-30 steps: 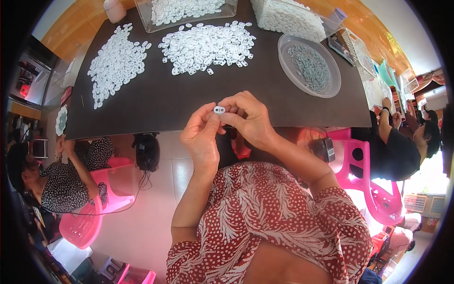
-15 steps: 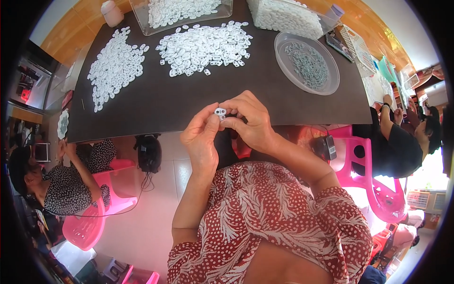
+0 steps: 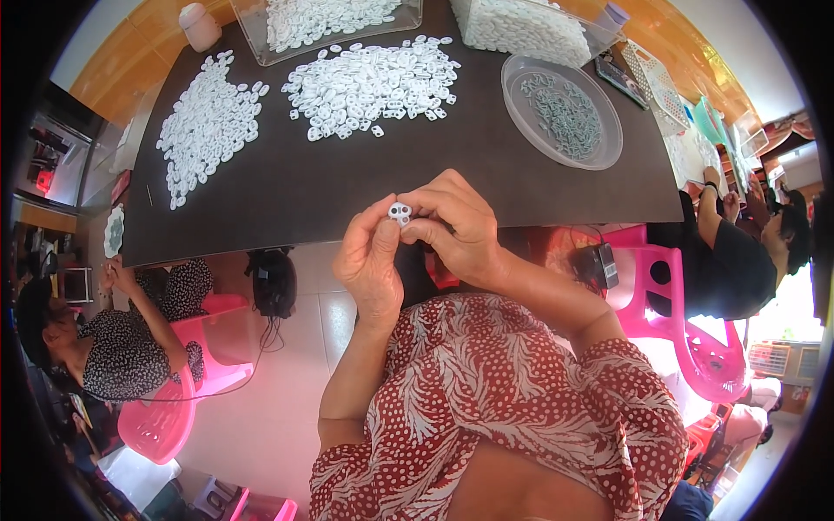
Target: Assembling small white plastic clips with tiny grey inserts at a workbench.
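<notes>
Small white plastic pieces with dark holes (image 3: 400, 212) are pinched between my two hands, just over the table's near edge. My left hand (image 3: 368, 247) grips them with thumb and fingertips from the left. From the right, my right hand (image 3: 458, 224) closes thumb and curled fingers on the same pieces. Whether they are joined is too small to tell. Beyond my hands lies a heap of white two-holed pieces (image 3: 369, 87) on the dark table (image 3: 287, 182). A second heap of white oval pieces (image 3: 208, 126) spreads to its left.
A round clear tray (image 3: 604, 148) holding small grey screw-like parts (image 3: 565, 117) stands right of the heaps. Two clear bins, one left (image 3: 339, 35) and one right (image 3: 599, 50), hold white pieces at the back. People sit left (image 3: 130, 347) and right (image 3: 734, 260).
Both hands stay together, shifted very slightly left. The pinched white pieces have turned a little, and their holes now face up more plainly.
</notes>
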{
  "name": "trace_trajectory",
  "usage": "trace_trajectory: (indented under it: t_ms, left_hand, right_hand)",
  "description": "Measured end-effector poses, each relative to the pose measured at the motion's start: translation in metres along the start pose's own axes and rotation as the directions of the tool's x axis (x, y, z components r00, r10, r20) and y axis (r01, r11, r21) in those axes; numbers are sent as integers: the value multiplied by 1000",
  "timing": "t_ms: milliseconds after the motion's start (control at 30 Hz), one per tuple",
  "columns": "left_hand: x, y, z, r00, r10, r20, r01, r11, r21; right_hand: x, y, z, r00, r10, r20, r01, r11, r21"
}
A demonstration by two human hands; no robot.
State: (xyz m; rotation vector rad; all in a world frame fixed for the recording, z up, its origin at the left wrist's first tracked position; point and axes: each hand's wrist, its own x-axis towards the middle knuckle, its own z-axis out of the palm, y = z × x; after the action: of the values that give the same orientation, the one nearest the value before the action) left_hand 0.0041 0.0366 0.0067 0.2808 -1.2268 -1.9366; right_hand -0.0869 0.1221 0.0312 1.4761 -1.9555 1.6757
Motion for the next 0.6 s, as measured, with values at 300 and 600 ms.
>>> trace_trajectory:
  t_ms: [300, 600]
  left_hand:
    - [-7, -2, 3, 996, 71, -47, -69, 997, 28]
    - [-9, 10, 9, 998, 24, -65, -26, 999, -21]
  right_hand:
    - [-1, -1, 4, 996, -81, -32, 80, 996, -29]
    - [-1, -12, 6, 1000, 15, -6, -15, 999, 40]
